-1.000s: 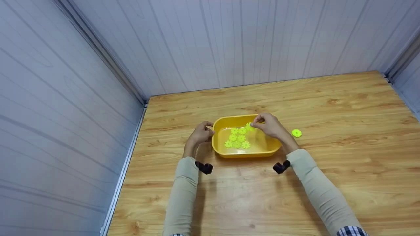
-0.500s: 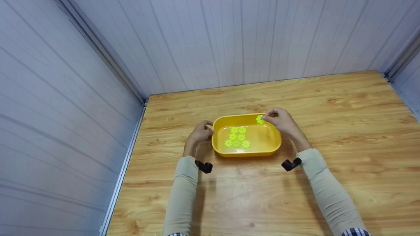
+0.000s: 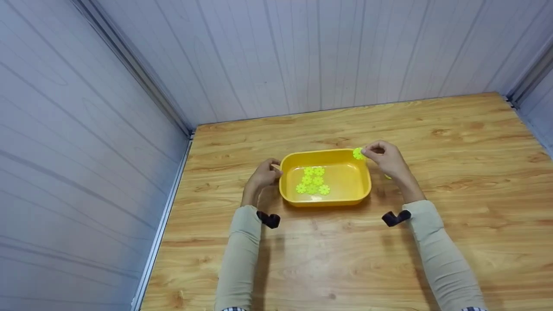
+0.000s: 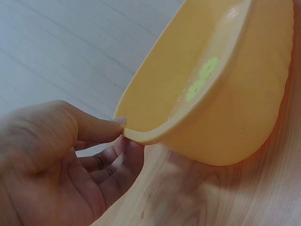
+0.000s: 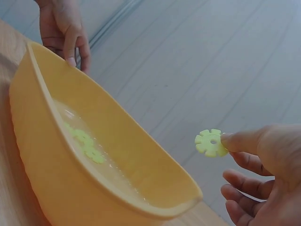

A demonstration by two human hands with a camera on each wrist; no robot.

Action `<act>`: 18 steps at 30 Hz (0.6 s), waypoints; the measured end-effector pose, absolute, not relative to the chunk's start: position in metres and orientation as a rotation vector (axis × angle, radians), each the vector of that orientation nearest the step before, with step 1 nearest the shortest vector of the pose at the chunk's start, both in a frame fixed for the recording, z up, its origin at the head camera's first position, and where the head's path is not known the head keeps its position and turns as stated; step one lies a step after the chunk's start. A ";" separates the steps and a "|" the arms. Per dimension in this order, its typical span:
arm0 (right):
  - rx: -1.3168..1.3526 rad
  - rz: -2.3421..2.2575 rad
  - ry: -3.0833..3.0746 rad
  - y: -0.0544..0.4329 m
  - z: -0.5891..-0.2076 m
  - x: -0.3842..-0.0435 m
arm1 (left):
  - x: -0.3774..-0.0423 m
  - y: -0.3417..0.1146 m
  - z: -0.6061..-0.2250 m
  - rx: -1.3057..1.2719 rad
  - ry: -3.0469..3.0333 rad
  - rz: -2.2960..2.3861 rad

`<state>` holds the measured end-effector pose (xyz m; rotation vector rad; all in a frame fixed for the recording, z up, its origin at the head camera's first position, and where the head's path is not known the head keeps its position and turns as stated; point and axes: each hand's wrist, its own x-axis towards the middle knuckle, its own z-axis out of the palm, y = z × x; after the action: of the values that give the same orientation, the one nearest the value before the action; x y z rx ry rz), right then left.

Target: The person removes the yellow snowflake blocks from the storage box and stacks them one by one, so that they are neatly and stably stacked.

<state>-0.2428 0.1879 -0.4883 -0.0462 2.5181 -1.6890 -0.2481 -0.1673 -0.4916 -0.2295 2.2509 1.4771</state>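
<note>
My left hand [image 3: 262, 176] pinches the left rim of a yellow plastic basin [image 3: 345, 201], thumb on the inner side and fingers outside, as the left wrist view shows. Between thumb and index finger, my right hand [image 3: 389, 162] holds a neon-yellow notched disc [image 5: 210, 143] with a small centre hole. That disc is raised over the basin's far right corner, apart from the rim. Several like discs [image 3: 312, 189] lie flat in the left half of the basin floor, edges touching or overlapping.
Another yellow disc [image 3: 387, 176] lies on the wooden table [image 3: 328, 259] right of the basin, mostly hidden by the right forearm. Pale panelled walls [image 3: 293, 56] stand behind and at the left. A black wrist mount [image 3: 396, 218] sticks out from each sleeve.
My right hand has moved right with the pinched disc, from above the discs to the basin's far right corner. The left hand and basin have stayed put.
</note>
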 end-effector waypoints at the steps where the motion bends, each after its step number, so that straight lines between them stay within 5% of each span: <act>1: -0.038 -1.693 2.523 0.191 -0.489 -0.242 | -0.248 -0.167 -0.492 -0.231 2.251 1.475; 18: 0.143 -1.656 2.554 0.235 -0.513 -0.237 | -0.248 -0.168 -0.494 -0.211 2.254 1.475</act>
<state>-0.2367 0.2349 -0.5131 0.1430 2.5540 -1.6560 -0.2482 -0.1675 -0.4936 -0.2115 2.2543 1.4746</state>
